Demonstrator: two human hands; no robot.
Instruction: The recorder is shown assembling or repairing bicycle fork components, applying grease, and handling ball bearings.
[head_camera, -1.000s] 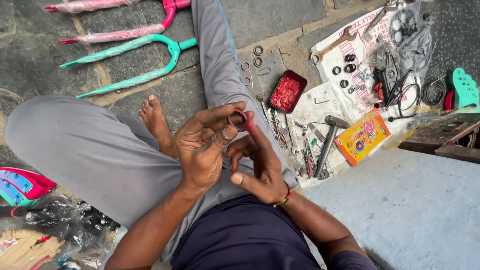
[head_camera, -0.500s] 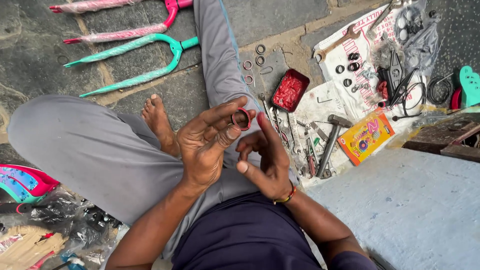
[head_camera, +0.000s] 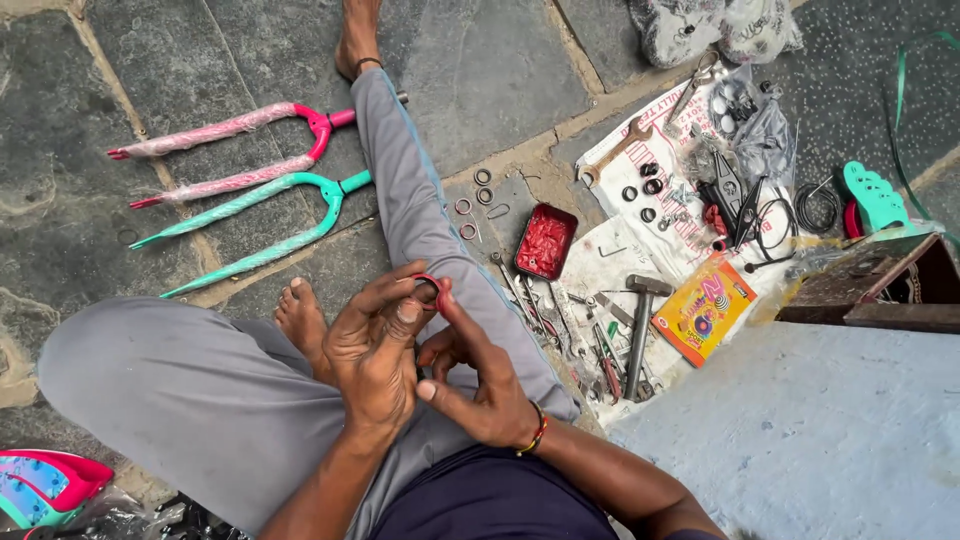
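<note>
Grey stone-slab floor (head_camera: 480, 60) — even daylight.

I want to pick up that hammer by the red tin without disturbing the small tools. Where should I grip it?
Grip the hammer at the lower half of its handle, coming from above on its right side. It lies flat with its head toward the red tin, and small tools crowd its left side, while the right looks freer.
</note>
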